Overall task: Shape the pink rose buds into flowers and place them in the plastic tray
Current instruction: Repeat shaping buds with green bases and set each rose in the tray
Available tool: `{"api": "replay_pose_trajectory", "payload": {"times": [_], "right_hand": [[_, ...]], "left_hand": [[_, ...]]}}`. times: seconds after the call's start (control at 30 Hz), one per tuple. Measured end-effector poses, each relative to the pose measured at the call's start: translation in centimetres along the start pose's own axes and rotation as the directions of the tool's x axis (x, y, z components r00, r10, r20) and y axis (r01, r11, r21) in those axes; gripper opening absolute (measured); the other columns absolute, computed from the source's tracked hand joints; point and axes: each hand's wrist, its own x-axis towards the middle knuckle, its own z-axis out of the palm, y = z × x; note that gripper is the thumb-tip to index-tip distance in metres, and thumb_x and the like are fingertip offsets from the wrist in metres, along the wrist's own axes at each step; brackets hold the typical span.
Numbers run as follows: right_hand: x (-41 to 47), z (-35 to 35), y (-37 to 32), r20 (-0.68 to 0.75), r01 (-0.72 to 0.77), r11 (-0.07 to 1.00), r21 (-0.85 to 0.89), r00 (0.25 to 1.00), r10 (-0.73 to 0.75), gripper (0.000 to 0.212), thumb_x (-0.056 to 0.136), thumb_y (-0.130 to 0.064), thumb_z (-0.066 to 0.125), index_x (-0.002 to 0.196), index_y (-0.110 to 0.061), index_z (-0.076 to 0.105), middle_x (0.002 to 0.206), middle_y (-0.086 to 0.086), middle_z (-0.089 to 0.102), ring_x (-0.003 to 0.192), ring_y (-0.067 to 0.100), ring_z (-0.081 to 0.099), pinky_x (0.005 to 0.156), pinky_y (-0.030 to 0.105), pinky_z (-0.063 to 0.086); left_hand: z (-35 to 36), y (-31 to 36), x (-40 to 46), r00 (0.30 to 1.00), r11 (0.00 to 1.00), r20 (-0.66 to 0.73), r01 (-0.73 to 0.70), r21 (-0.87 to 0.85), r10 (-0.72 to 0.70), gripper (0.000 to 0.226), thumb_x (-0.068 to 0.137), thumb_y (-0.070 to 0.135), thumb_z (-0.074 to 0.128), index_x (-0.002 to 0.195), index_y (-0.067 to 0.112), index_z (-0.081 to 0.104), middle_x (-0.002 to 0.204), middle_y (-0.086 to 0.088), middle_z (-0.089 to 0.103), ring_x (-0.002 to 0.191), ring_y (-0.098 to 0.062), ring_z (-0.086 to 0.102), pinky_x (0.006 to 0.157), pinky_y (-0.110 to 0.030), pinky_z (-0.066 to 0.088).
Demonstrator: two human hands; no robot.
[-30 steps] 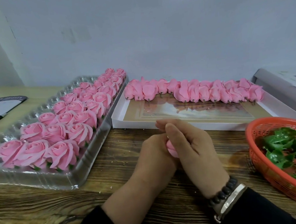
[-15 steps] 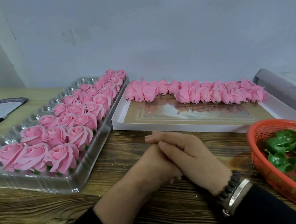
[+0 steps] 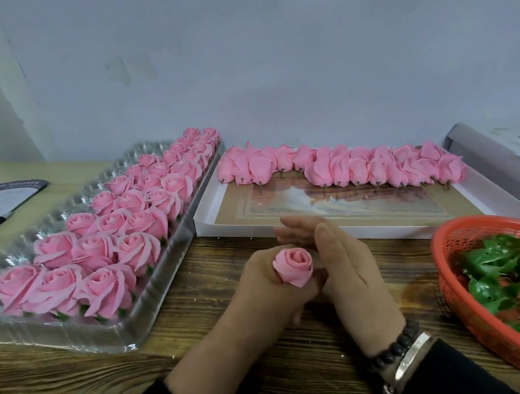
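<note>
- The left hand [image 3: 267,287] gripped a rose bud [image 3: 294,266] upright, petals exposed for shaping.
- The right hand [image 3: 342,268] lay flat-fingered against it, holding nothing.
- The plastic tray [image 3: 156,309] waited left.

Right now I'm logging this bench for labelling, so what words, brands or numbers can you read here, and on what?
None can be read.
Dark-edged sheet at the far left: faint marks along its border, too blurred to read.
White box under the buds: a printed picture, no legible text.
Paper at the far right: too blurred to tell.
Plastic tray and orange basket: no lettering shows.
</note>
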Motion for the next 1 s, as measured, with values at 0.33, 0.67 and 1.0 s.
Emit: {"api": "replay_pose_trajectory", "payload": {"times": [0.33,0.67,1.0], "right_hand": [[-0.4,1.0,-0.2,-0.001,0.005,0.966,-0.26,1.0,-0.005,0.038,0.074,-0.06,0.043,0.097,-0.039,0.065,0.092,-0.022,0.068,0.091,-0.008,0.06,0.074,0.006,0.042],[0.0,-0.1,-0.7,0.23,-0.08,0.969,-0.233,0.964,0.135,0.044,0.06,-0.057,0.06,0.1,-0.038,0.065,0.097,-0.02,0.068,0.089,-0.003,0.064,0.072,0.01,0.048],[-0.6,-0.6,-0.9,0.047,0.053,0.985,-0.164,0.998,-0.046,0.057,0.058,-0.051,0.07,0.111,-0.038,0.055,0.115,-0.017,0.062,0.113,0.002,0.055,0.093,0.017,0.043]], "left_hand": [[1.2,-0.6,0.0,0.991,0.989,-0.104,-0.066,0.135,0.081,0.035,0.083,-0.002,0.06,0.069,0.03,0.062,0.066,0.012,0.066,0.069,0.003,0.064,0.059,-0.01,0.047],[0.7,-0.6,-0.4,0.992,0.99,0.033,-0.12,-0.069,0.123,0.001,0.078,-0.008,0.063,0.077,-0.008,0.063,0.075,-0.015,0.065,0.07,-0.014,0.059,0.06,-0.027,0.048],[-0.4,-0.4,0.0,0.971,0.98,-0.134,-0.195,0.047,0.2,0.023,0.072,0.0,0.07,0.065,0.018,0.058,0.056,0.008,0.057,0.053,0.001,0.05,0.051,-0.012,0.041]]}}
